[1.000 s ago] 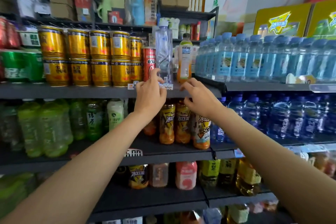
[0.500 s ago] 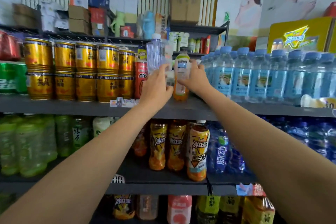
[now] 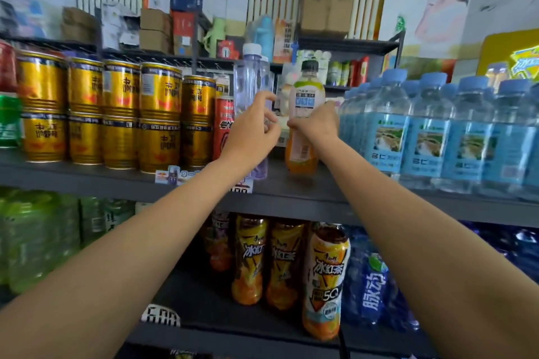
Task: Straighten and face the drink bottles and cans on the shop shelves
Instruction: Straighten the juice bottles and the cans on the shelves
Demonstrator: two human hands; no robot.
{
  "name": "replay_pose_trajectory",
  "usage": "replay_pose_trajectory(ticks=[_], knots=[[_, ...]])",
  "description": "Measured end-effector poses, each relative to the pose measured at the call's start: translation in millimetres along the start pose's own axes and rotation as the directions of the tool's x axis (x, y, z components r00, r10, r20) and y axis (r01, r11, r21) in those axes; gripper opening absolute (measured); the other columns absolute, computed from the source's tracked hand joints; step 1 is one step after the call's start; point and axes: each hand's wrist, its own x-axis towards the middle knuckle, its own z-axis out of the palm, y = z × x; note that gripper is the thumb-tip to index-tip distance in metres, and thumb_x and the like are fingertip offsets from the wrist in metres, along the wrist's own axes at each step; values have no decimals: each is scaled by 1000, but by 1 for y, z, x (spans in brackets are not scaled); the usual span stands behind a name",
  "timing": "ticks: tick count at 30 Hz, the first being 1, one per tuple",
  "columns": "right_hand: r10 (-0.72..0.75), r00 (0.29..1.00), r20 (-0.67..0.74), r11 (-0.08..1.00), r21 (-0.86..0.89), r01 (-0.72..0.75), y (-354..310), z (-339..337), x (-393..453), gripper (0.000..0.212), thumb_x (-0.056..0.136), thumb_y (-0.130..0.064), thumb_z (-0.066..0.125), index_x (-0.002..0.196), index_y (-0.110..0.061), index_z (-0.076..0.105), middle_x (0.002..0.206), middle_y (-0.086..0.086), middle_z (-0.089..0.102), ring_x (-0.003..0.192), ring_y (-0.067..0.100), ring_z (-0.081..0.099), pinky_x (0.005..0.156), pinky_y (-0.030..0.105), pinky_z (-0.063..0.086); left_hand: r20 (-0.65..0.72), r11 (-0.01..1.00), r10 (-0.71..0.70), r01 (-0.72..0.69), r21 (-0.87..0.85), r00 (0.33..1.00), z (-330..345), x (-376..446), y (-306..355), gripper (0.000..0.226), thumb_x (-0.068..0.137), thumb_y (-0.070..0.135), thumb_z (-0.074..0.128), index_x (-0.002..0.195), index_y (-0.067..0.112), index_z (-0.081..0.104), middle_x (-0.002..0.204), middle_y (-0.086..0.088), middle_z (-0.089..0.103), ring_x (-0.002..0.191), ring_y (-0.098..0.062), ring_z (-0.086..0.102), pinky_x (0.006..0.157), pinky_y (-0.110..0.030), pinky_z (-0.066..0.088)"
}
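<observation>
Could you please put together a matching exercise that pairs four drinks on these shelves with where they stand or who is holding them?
Things:
1. orange drink bottle
2. clear bottle
3. gold cans
4. blue-label water bottles

Places or states:
A. stacked two high, left on the upper shelf
B. gripped by the right hand
C. massed at the right of the upper shelf
D. behind the left hand

Pairs: 1-B, 2-D, 3-A, 4-C

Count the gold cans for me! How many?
10: five stacks of two gold cans, side by side on the upper shelf, left of the red can. More may hide behind.
</observation>
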Motion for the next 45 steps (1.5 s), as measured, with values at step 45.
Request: replay_pose_trajectory(ticks=[45], knots=[[-278, 411, 868, 948, 318, -31, -354, 723, -536, 72, 67, -25, 83, 125, -15, 42, 115, -1, 54, 111, 16, 52, 85, 27, 44, 145, 615, -786, 738, 277, 601, -719, -318, -539, 91, 53, 23, 85, 133, 15, 42, 118, 3, 57, 110, -15, 54, 84, -25, 49]])
